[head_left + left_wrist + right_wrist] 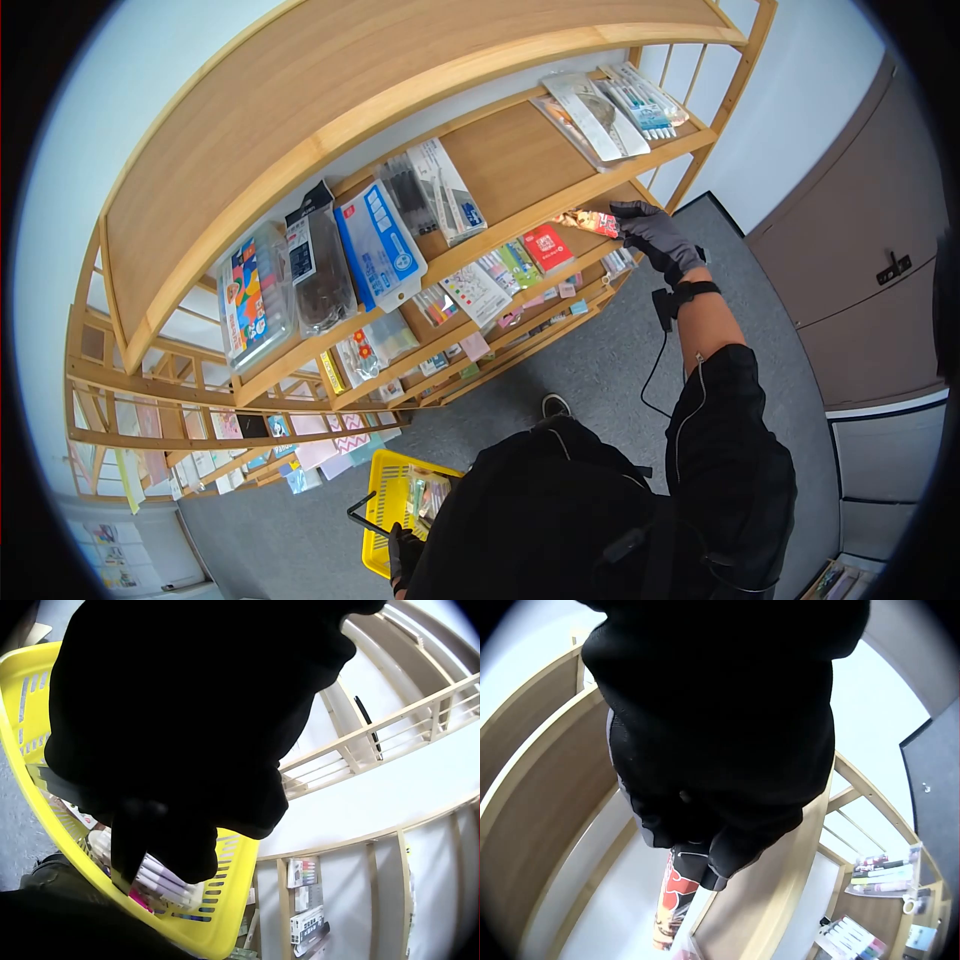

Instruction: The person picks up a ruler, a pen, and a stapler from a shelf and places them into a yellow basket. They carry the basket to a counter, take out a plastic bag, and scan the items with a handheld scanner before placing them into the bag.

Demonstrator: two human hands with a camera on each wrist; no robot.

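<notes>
In the head view my gloved right hand (658, 240) is at the right end of the second shelf. It pinches the end of a red packet with a colourful picture (590, 221). The right wrist view shows this printed packet (673, 900) hanging below the dark fingers, over the shelf. Low at my side, my gloved left hand (403, 555) grips the black handle (368, 512) of a yellow basket (380, 470). Packs of pens (165, 879) lie inside the basket, partly hidden by the hand in the left wrist view.
A wooden shelf rack (490, 150) curves across the front, bearing pen packs, a blue-and-white pouch (380, 245), a red box (547, 249) and other stationery. Grey floor (560, 360) lies below. Brown cabinet doors (860, 260) stand at the right.
</notes>
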